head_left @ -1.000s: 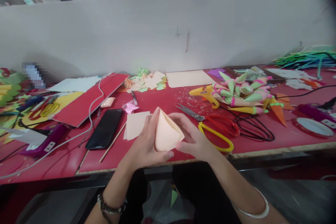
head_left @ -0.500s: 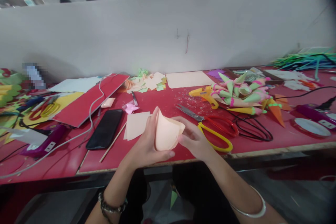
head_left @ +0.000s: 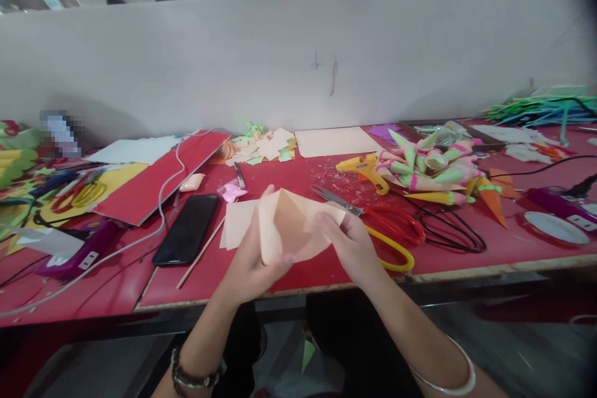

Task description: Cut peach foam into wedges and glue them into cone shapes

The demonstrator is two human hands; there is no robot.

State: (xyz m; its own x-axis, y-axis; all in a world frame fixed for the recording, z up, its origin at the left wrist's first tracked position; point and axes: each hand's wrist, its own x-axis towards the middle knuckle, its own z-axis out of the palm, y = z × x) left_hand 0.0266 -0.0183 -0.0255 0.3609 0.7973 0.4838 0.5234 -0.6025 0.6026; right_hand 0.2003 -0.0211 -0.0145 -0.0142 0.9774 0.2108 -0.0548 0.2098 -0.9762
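Note:
Between my hands, above the table's front edge, is a sheet of peach paper, curved and partly unrolled so its inner side shows. My left hand grips its left side, thumb in front and fingers behind. At the right corner, my right hand pinches the paper between thumb and fingers. More peach paper pieces lie flat just behind my left hand. Scissors with red and yellow handles rest beyond my right hand, which partly covers them.
A black phone and a thin wooden stick lie to the left. On the right are a yellow glue gun, a pile of paper cones and a white round lid. A grey wall stands behind the red table.
The peach paper has opened from a rolled cone shape into a wider, looser curve. My right hand has shifted slightly right with its corner; my left hand has shifted slightly left.

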